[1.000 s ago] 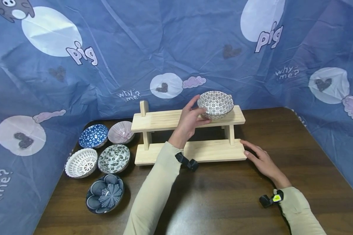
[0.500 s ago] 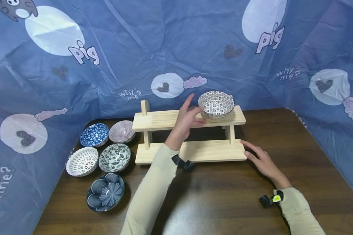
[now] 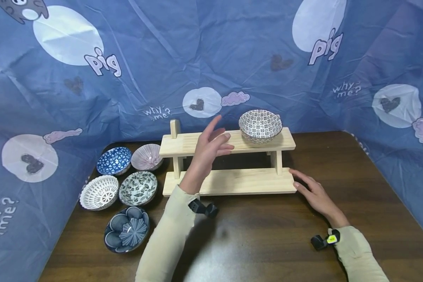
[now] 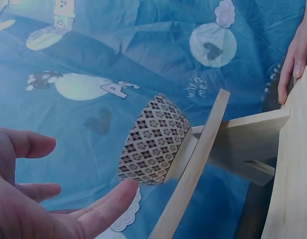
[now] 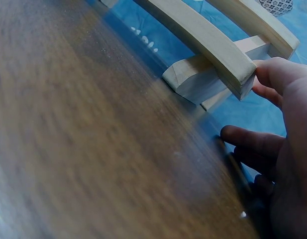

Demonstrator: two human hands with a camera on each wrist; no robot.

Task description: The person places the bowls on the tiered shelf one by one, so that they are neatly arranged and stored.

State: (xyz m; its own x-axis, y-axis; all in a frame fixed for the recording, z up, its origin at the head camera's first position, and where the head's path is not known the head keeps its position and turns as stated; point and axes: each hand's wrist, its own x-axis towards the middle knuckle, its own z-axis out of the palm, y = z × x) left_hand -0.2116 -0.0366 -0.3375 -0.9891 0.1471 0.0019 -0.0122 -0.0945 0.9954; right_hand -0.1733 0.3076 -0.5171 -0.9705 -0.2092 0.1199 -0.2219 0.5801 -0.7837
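Observation:
A small bowl with a dark checked pattern (image 3: 261, 124) stands on the right part of the upper board of a two-tier wooden shelf (image 3: 246, 182). My left hand (image 3: 208, 152) is left of that bowl, over the upper board, with its fingers spread and nothing in them. In the left wrist view, a gap shows between most of those fingers and the bowl (image 4: 155, 142). My right hand (image 3: 315, 196) rests at the right end of the lower board, thumb and forefinger touching it. The right wrist view shows the thumb against the board's end (image 5: 240, 79).
Left of the shelf, several bowls sit on the brown table (image 3: 253, 239): a blue one (image 3: 114, 161), a pink-striped one (image 3: 146, 157), a white one (image 3: 99, 193), a green-leaf one (image 3: 138, 188) and a dark blue flower one (image 3: 127, 230). A blue printed cloth (image 3: 144, 58) hangs behind.
My left hand has let go of the checked bowl and drawn away to the left, fingers spreading. The bowl stays on the upper board. My right hand has stayed at the shelf's end.

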